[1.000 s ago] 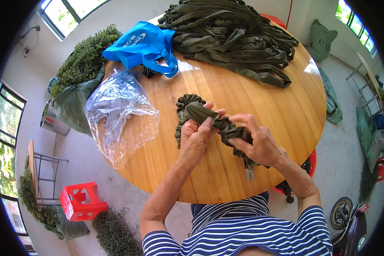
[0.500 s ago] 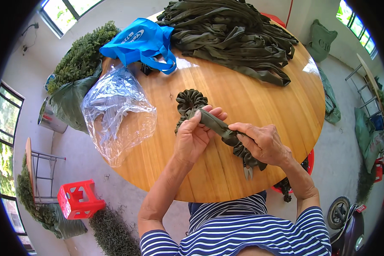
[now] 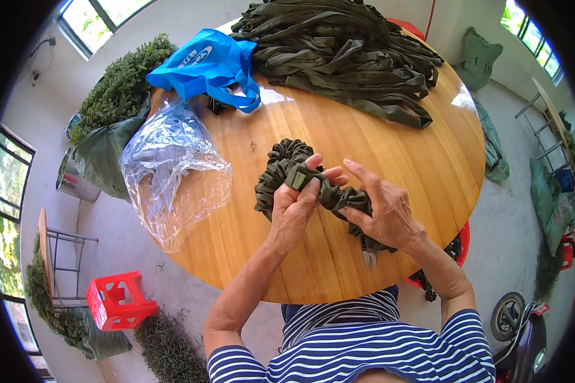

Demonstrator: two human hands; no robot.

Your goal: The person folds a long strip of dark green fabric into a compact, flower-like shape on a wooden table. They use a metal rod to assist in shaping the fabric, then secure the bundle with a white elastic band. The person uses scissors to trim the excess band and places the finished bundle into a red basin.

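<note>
A dark olive strip of gathered, ruched fabric [image 3: 276, 177] lies bunched over the table's near middle and runs between my hands. My left hand [image 3: 292, 214] is closed on it, thumb pressing a smooth, flat section against the fingers. At the strip's right part is my right hand [image 3: 391, 214]; its index finger is lifted and spread from the thumb, which touches the gathers. Its lower fingers are partly hidden. Two pointed metal blade tips [image 3: 370, 258], perhaps of small snips, stick out from under the fabric's right end.
The round wooden table [image 3: 428, 166] carries a big heap of olive fabric strips [image 3: 345, 57], a blue bag [image 3: 204, 64] and a clear plastic bag [image 3: 176, 166]. A red stool [image 3: 121, 300] stands on the floor at left. A red basin [image 3: 464, 242] shows below the table's right edge.
The smooth stretch of fabric between my hands has bunched into gathers. My left hand has turned inward and pinches lower; my right index finger has lifted off the strip.
</note>
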